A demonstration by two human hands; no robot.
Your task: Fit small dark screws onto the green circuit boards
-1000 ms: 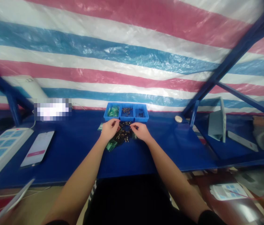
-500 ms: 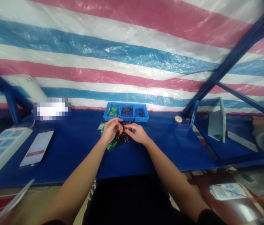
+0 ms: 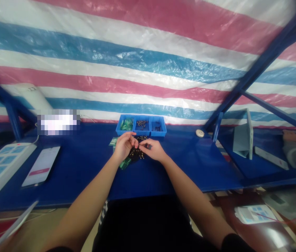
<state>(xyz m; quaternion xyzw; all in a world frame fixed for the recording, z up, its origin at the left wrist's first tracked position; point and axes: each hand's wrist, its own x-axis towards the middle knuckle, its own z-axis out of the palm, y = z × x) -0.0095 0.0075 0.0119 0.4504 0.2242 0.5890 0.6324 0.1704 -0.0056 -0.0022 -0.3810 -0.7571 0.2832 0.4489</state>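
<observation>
while the left hand [image 3: 124, 146] is curling over the heap of small metal parts [image 3: 136, 153], its fingers are closing toward the right hand [image 3: 153, 149], and i cannot tell whether they are holding anything. the right hand is pinching a small dark part [image 3: 149, 146] in a narrow grip between thumb and fingers. the heap is lying on the blue table [image 3: 190, 168] directly beneath both hands, with green packets [image 3: 125, 163] touching its near left side and a green strip [image 3: 113, 141] lying just beside the left hand. just beyond the heap, a blue tray [image 3: 141, 125] is sitting at the table's far edge, its three compartments holding green pieces, small metal parts and dark parts, from left to right. a phone [image 3: 41, 166] and a power strip [image 3: 3, 164] are lying well to the left. another person's hand [image 3: 291, 136] is resting at a separate blue bench [image 3: 268, 173] far to the right, and a striped tarp [image 3: 148, 70] is hanging behind everything.
</observation>
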